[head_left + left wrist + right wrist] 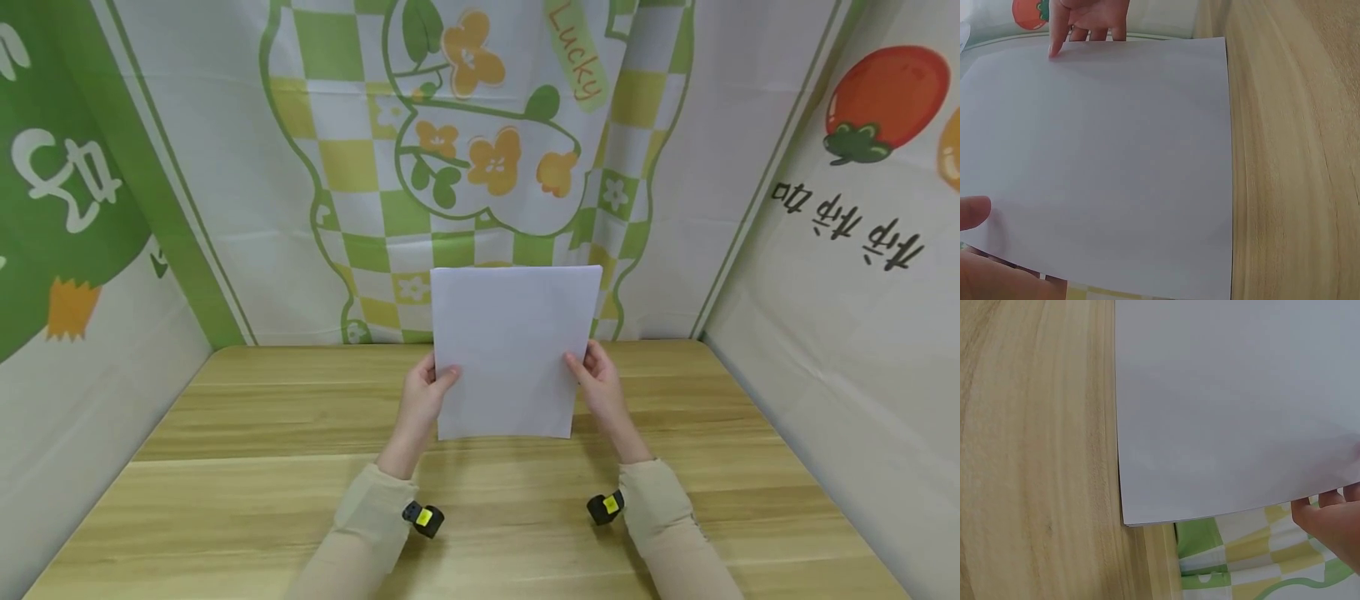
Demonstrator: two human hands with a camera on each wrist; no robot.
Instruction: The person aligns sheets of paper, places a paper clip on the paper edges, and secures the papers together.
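Blank white paper [510, 350] is held up, tilted toward the head camera, above the middle of the table. In the right wrist view, the paper [1229, 412] shows a layered corner, so more than one sheet appears stacked. My left hand [423, 396] grips its left edge, thumb on the front and the other fingers behind. On the opposite edge, my right hand [602, 387] pinches it the same way. The left wrist view shows the right hand [1090, 19] across the paper [1110, 156], and the left thumb [974, 212] at the near edge. Fingertips behind the paper are hidden.
A wood-grain table [247, 500] lies beneath both arms. Behind it hangs a green and yellow checkered curtain [352, 167]. Printed cloth walls stand at the left [67, 167] and right [847, 333]. Each wrist wears a small black camera [429, 521] on a beige band.
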